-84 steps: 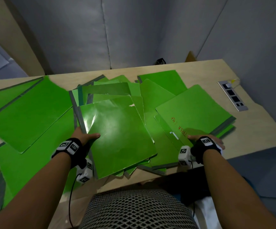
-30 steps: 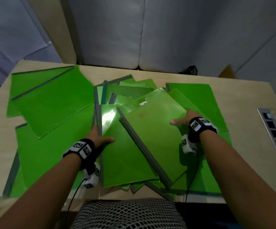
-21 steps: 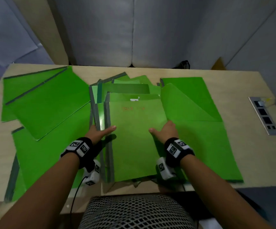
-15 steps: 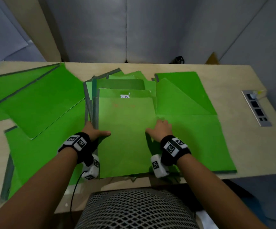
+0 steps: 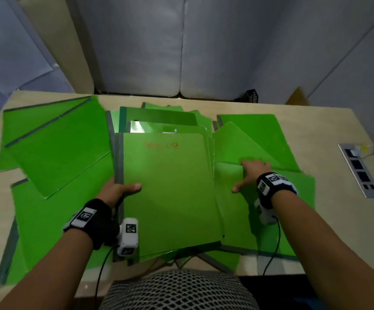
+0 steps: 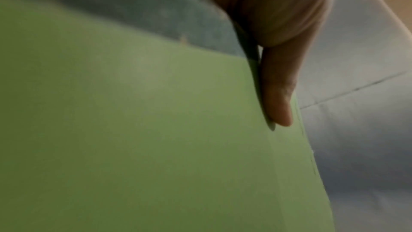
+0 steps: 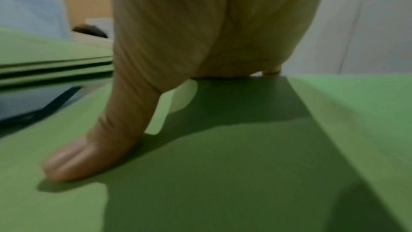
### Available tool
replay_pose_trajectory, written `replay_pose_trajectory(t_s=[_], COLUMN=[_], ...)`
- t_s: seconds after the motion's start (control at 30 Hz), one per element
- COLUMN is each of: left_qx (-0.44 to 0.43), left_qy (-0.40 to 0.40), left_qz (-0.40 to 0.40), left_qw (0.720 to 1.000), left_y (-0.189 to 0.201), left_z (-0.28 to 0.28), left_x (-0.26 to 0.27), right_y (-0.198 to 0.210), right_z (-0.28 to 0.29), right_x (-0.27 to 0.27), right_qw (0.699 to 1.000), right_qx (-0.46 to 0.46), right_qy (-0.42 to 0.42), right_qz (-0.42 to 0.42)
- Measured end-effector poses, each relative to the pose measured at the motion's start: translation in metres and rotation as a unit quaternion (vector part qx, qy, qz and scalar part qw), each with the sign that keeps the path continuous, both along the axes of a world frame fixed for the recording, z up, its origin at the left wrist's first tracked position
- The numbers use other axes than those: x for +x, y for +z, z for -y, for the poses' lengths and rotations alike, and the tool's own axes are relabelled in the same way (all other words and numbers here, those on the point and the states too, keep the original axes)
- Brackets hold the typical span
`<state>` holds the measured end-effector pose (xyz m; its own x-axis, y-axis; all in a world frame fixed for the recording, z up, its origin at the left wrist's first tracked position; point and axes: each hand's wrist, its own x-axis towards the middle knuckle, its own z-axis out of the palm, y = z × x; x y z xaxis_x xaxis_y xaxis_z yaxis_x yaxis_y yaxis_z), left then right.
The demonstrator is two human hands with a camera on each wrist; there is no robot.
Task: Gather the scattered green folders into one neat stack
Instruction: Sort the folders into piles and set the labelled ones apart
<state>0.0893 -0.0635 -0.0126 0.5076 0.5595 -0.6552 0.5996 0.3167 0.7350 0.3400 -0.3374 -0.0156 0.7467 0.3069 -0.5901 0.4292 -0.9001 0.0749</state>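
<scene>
Desk [image 5: 329, 139] strewn with green folders, overlapped, count not determinable. Stack [image 5: 170, 186] at centre. Left hand [image 5: 116, 190] grips stack's left spine edge, thumb on top cover. Right hand [image 5: 252, 173] lies flat, fingers straight, on loose folder [image 5: 235, 211] just right of stack. Two hands.

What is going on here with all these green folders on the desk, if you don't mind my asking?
A person is gathering scattered green folders on a wooden desk. The left hand grips the spine edge of the centre stack, thumb on top. The right hand rests on a loose folder just right of the stack. More folders lie spread out to the left, not yet collected.
</scene>
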Motion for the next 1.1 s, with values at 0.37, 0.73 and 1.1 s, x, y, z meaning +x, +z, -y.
replay_pose_trajectory(t_s=[0.37,0.73,1.1], left_qx=[0.009,0.018,0.017], left_qy=[0.006,-0.015,-0.005], left_qz=[-0.067,-0.097,-0.082], left_qw=[0.998,0.995,0.996], left_y=[-0.005,-0.016,-0.002], left_z=[-0.034,-0.03,-0.022], left_x=[0.016,0.01,0.002], right_y=[-0.012,-0.012,0.147], right_z=[0.021,0.046,-0.025], right_x=[0.076,0.069,0.05], right_qw=[0.97,0.93,0.93], right_qx=[0.047,0.165,0.203], right_qy=[-0.232,-0.327,-0.152], right_qz=[0.061,0.023,0.267])
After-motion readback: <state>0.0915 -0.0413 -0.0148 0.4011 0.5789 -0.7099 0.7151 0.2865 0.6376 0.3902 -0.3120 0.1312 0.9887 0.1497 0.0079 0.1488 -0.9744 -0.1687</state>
